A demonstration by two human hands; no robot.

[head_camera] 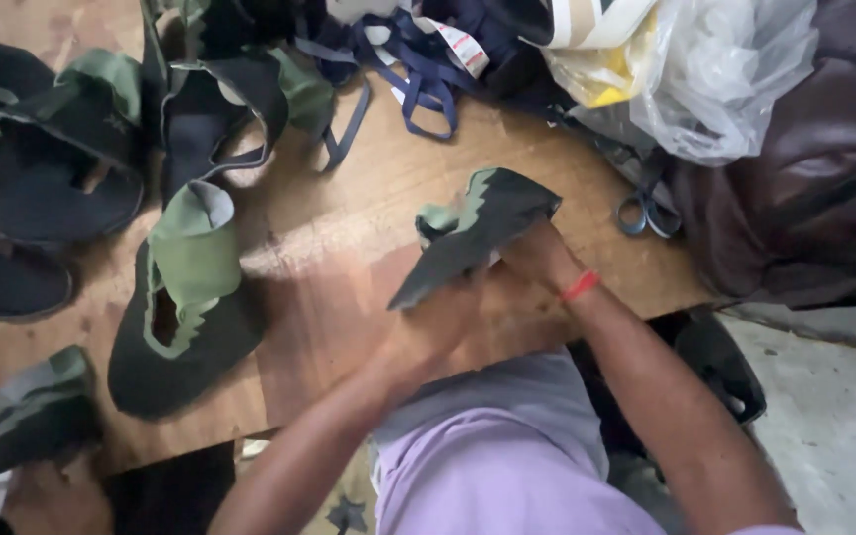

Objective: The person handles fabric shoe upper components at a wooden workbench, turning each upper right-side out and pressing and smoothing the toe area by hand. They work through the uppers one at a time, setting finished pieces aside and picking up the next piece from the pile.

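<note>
**Both hands on a dark shoe upper over a crowded table**

Around you the wooden table (369, 248) was cluttered. To your left lay several finished-looking shoe pieces: one dark shoe with a green collar (185, 307) close by, another dark and green shoe (27, 416) at the near left corner, and black sandal-like pieces (42, 168) farther back. Navy straps (418, 74) were tangled along the far edge. A pair of scissors (646, 210) lay to the right of your hands, partly tucked under a clear plastic bag (735, 79) that held something pale and yellow; what exactly, I could not tell. A dark brown bag (814, 188) filled the right side. Nothing lay between you and the piece you held.

You held a flat, pointed shoe upper (473, 233), black with a jagged green edge, soft and flexible-looking, raised just above the table near its front edge. Your left hand (438, 317) was closed on its lower pointed end; your right hand (537, 258), a red thread at the wrist, gripped it from behind, fingers mostly hidden.
</note>
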